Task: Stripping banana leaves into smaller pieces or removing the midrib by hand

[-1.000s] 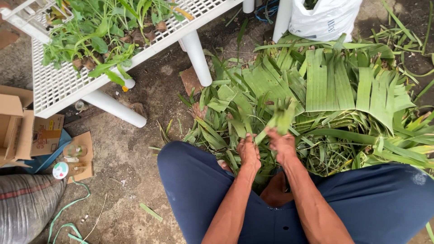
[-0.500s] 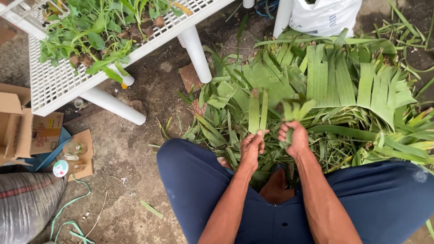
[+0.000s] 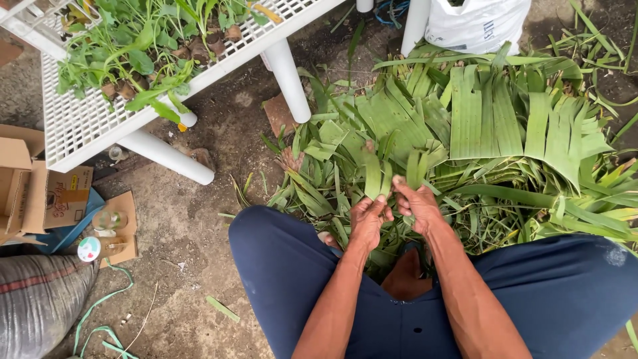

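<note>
Both hands pinch long green leaf strips [image 3: 372, 174] above the heap of cut green leaves [image 3: 478, 133].
Left hand [image 3: 369, 219] and right hand [image 3: 417, 205] each keep a closed grip on strip bases; blades rise beyond the fingertips, over the heap, right of the white slatted plastic surface [image 3: 80, 126].

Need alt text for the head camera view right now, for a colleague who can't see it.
Seen from above, a seated person's left hand and right hand each pinch a green leaf strip over a pile of long leaves on the ground. A white mesh table with plants stands upper left, cardboard boxes at left.
</note>
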